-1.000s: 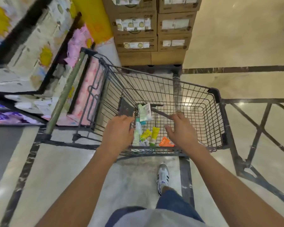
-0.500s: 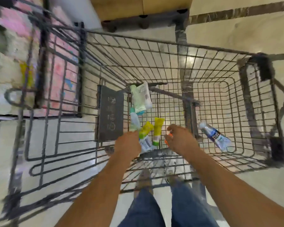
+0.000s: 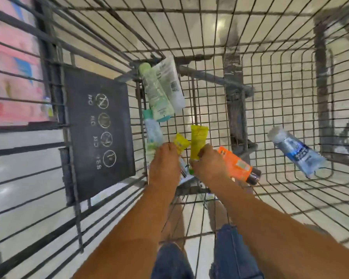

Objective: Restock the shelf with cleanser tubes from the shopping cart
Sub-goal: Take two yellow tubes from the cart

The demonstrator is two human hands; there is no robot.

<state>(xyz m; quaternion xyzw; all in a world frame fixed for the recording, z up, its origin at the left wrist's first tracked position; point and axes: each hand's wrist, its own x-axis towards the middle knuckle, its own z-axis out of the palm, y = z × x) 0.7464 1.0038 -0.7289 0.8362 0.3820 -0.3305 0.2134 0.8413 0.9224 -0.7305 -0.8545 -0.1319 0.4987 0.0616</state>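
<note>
I look down into a wire shopping cart (image 3: 270, 81) with several cleanser tubes on its floor. My left hand (image 3: 165, 164) curls round a small yellow tube (image 3: 181, 144) whose end sticks out above the fingers. My right hand (image 3: 209, 165) pinches a taller yellow tube (image 3: 198, 137) between thumb and fingers. An orange tube (image 3: 235, 165) lies right beside my right hand, partly under it. Two pale green and white tubes (image 3: 159, 93) lean at the far middle, with a teal-capped tube (image 3: 152, 129) below them. A blue tube (image 3: 296, 153) lies apart at the right.
A dark child-seat flap (image 3: 99, 127) with white warning icons stands at the left inside the cart. Pink packages (image 3: 8, 67) show through the cart's left wall. My legs in blue jeans (image 3: 232, 252) and the glossy floor are visible under the cart's near end.
The view has dropped much closer into the cart. Both hands have moved further in and closed on the two yellow tubes; the orange tube now shows beside my right hand.
</note>
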